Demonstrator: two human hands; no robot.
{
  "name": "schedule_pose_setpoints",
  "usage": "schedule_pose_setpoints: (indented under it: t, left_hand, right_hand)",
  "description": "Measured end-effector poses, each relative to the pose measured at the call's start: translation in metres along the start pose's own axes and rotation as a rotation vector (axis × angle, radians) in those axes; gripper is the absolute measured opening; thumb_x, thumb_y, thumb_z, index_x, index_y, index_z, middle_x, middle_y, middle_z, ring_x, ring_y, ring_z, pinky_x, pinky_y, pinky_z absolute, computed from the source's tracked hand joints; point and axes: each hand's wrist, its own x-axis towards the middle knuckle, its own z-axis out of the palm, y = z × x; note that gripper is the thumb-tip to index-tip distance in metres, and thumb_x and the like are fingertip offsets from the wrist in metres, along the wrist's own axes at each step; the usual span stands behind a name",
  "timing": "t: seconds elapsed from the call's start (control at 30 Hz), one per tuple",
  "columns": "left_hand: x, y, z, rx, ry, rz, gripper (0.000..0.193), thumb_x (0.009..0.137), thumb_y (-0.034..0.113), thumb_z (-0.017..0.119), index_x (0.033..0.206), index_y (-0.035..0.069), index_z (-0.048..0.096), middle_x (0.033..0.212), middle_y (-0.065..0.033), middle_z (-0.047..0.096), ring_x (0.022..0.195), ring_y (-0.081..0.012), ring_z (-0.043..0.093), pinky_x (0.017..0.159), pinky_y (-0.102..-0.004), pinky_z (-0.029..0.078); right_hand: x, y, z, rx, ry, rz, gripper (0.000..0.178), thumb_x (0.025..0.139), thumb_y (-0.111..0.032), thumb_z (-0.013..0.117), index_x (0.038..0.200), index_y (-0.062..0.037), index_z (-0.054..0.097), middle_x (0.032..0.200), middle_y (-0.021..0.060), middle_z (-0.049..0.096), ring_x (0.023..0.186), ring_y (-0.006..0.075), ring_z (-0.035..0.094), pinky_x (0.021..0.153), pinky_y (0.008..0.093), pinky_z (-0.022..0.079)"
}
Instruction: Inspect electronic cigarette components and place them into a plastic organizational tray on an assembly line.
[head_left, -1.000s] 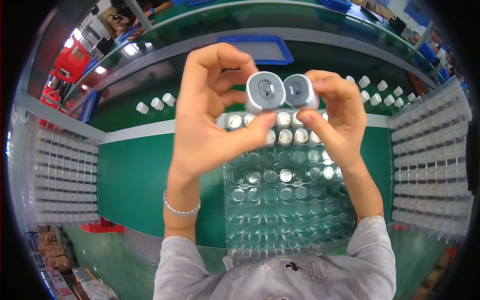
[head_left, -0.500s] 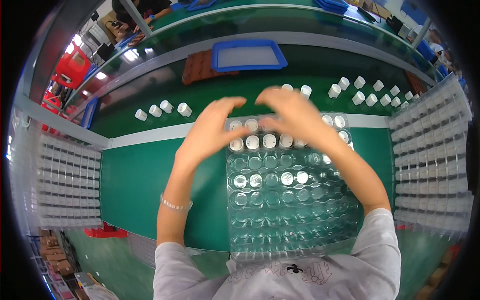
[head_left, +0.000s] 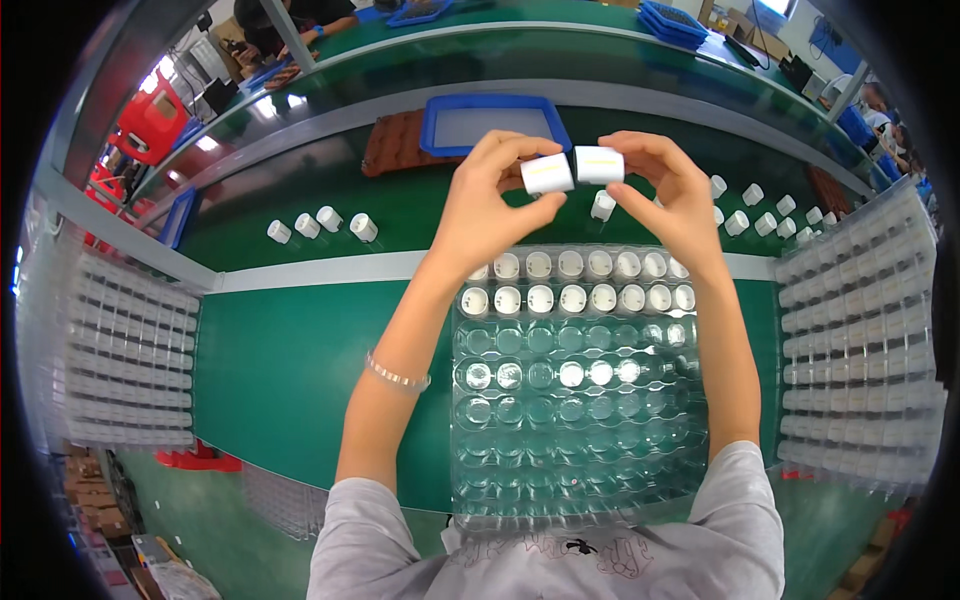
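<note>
My left hand [head_left: 490, 200] pinches a white cylinder [head_left: 547, 174] between thumb and fingers, tilted on its side. Close beside it, my right hand [head_left: 672, 190] grips another white cylinder [head_left: 599, 165], which shows a dark end toward the first. Both are raised over the green bench beyond a clear plastic tray [head_left: 540, 440]. Two far rows of the tray hold white cylinders [head_left: 540, 299]; its nearer pockets show no cylinders. One more white cylinder [head_left: 602, 206] stands on the bench just below my right hand's cylinder.
Several white cylinders [head_left: 364, 228] stand at left on the bench, with more [head_left: 737, 222] at right. A blue tray [head_left: 495, 125] rests against a brown tray [head_left: 395, 145] at the back. Stacked filled clear trays [head_left: 135, 350] rise at left and others [head_left: 855, 340] at right.
Both hands now hold white cylinders up side by side; half a second ago they were over the tray's far rows and bench. My right hand has moved right and uncovered the rows.
</note>
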Motion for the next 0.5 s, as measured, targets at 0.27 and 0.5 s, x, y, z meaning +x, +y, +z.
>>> schedule_pose_setpoints:
  t: [0.27, 0.5]
  left_hand:
    - [-0.021, 0.073, -0.021, 0.095, 0.0, 0.267, 0.044, 0.062, -0.009, 0.072, 0.099, 0.0, 0.049, 0.106, -0.0154, 0.056, 0.09, -0.0175, 0.061, 0.072, -0.0257, 0.053]
    - [-0.019, 0.088, -0.02, -0.025, -0.039, 0.129, 0.038, 0.073, 0.0, 0.069, 0.105, -0.003, 0.05, 0.105, -0.0174, 0.057, 0.09, -0.0211, 0.061, 0.079, -0.0305, 0.053]
  right_hand:
    - [-0.023, -0.05, -0.01, -0.088, -0.095, -0.418, 0.04, 0.068, 0.009, 0.065, 0.106, 0.0008, 0.053, 0.112, 0.0205, 0.054, 0.105, 0.0287, 0.054, 0.089, 0.0362, 0.043]
    - [-0.025, -0.066, -0.016, -0.282, -0.107, -0.539, 0.034, 0.071, 0.0, 0.066, 0.105, 0.0018, 0.06, 0.109, 0.0202, 0.056, 0.096, 0.0257, 0.057, 0.078, 0.032, 0.048]
